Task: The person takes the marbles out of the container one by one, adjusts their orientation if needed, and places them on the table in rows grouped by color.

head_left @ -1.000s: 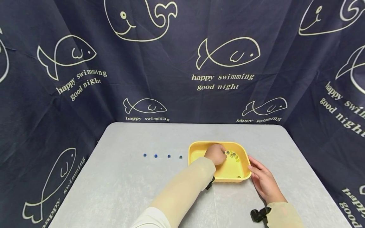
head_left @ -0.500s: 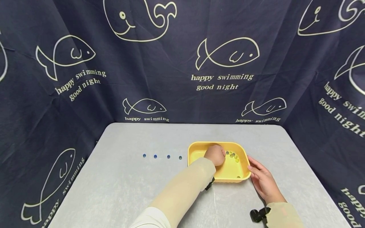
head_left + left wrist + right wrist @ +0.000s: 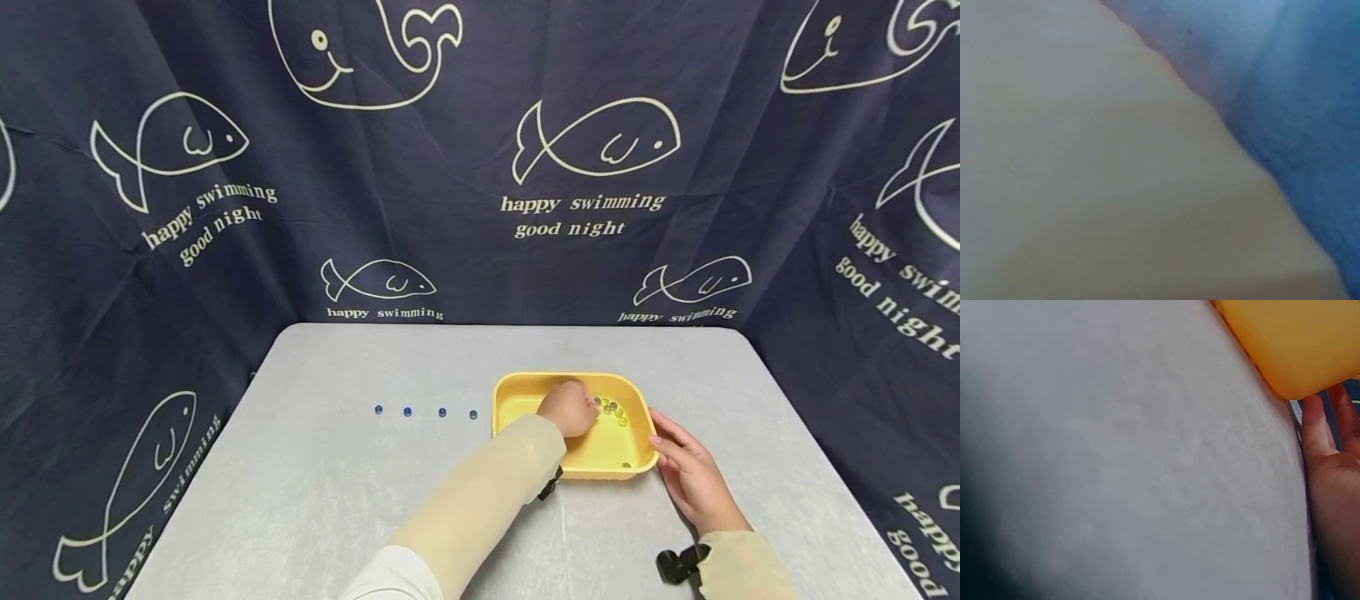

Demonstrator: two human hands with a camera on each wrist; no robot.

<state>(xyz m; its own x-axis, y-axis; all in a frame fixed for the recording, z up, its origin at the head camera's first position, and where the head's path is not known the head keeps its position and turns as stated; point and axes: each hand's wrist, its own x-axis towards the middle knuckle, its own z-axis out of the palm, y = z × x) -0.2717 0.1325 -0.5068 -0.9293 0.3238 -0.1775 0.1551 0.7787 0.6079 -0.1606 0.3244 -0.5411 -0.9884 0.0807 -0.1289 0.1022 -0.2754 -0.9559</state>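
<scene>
A yellow plastic basin [image 3: 525, 407] stands on the grey table, right of its middle. My left hand [image 3: 568, 409] reaches into it with fingers bent down at the marbles. Its fingertips are mostly hidden, so I cannot tell whether they pinch a marble. Just right of them lie several yellow marbles [image 3: 622, 422] and grey-blue marbles [image 3: 613, 407]. One more marble [image 3: 627, 466] sits alone near the basin's front wall. At the right end, my right hand [image 3: 693, 483] touches the basin with its thumb at the rim and fairly straight fingers along the outside.
Left of the basin, several blue and teal marbles lie spaced in a row, from a blue marble [image 3: 378, 409] to a teal marble [image 3: 473, 414]. Dark fish-print curtains [image 3: 480, 275] enclose the table [image 3: 315, 500]. A pale yellow surface [image 3: 1116, 156] fills much of the left wrist view.
My left hand's fingers have shifted slightly within the basin; a dark marble seen beside them a second ago is now out of sight. The right hand stays at the rim.
</scene>
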